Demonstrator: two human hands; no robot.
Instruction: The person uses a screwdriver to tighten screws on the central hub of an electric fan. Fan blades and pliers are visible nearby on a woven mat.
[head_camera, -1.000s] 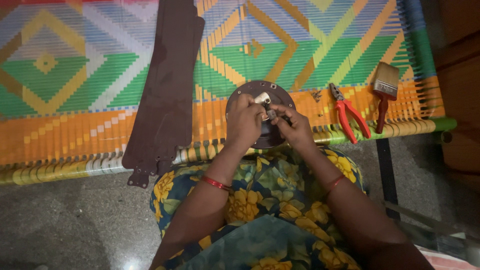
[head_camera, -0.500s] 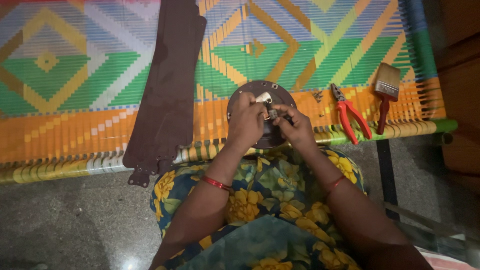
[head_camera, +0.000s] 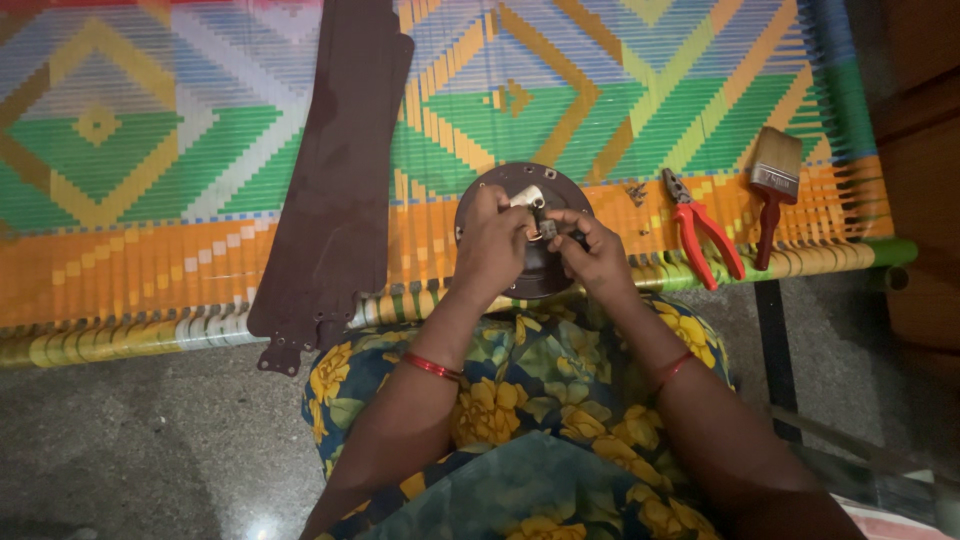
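A round dark brown fan motor housing (head_camera: 500, 185) lies on the edge of a colourful woven cot, with a short silver shaft (head_camera: 526, 197) at its centre. My left hand (head_camera: 490, 245) rests on the housing and pinches the shaft area. My right hand (head_camera: 593, 252) is beside it, fingers closed around a small dark tool or part at the shaft; what it is cannot be made out. Both wrists wear red bangles.
Long brown fan blades (head_camera: 335, 190) lie stacked on the cot (head_camera: 150, 150) to the left. Red-handled pliers (head_camera: 700, 230), a paintbrush (head_camera: 772, 185) and small screws (head_camera: 635, 190) lie to the right. Grey stone floor (head_camera: 120, 440) is below; a wooden cabinet (head_camera: 920, 150) stands at right.
Both hands stay on the housing centre; the fingers have shifted slightly around the shaft. Nothing else has moved.
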